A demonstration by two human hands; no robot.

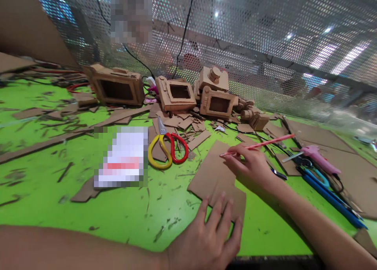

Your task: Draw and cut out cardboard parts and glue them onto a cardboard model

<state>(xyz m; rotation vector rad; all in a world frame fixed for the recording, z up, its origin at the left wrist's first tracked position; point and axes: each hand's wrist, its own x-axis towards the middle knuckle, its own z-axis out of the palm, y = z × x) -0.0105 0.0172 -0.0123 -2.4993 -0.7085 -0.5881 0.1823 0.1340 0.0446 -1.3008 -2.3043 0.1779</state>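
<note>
A flat, notched piece of brown cardboard (pixel 213 169) lies on the green table (pixel 129 219) in front of me. My left hand (pixel 210 230) rests on its near edge with fingers spread. Over the far right part of the piece, my right hand (pixel 250 164) is closed around a red pencil (pixel 273 141), its lower end close to the cardboard surface. Whether the tip touches is too small to tell. Scissors (pixel 165 144) with one yellow and one red handle lie left of the piece, blades pointing away.
Several cardboard camera models (pixel 176 95) stand along the back before a perforated metal screen (pixel 250 38). Cardboard scraps litter the table. A pink glue gun (pixel 319 160), a blue cutter (pixel 332 199) and larger cardboard sheets (pixel 318 134) lie right. A blurred-out white paper (pixel 126 148) lies left.
</note>
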